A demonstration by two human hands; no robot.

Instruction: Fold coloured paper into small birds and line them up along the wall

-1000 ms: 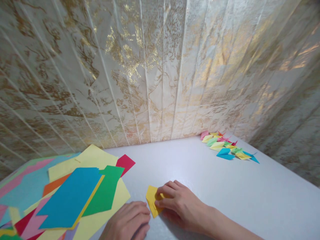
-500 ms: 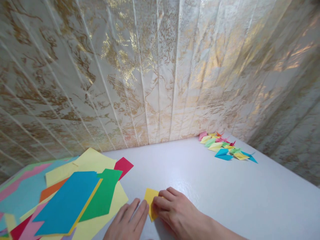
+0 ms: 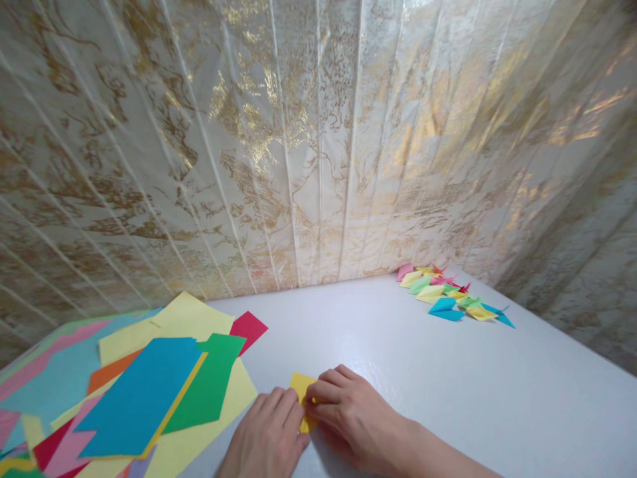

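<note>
A small piece of yellow paper lies on the white table between my two hands, partly covered by both. My right hand has its fingers bent and pinched together on the paper's right side. From the lower left, my left hand rests with curled fingers against the paper's left edge, its thumb at the near corner. Fingers hide much of the paper, so its folds cannot be made out.
Loose coloured paper sheets overlap in a pile on the left. A red paper piece pokes out behind them. Several folded paper figures cluster at the table's back right. A gold-patterned curtain hangs along the back of the white table.
My left hand has moved up and right, its straight fingers now curled at the yellow paper. My right hand stays pinched on the paper. The view has shifted slightly.
</note>
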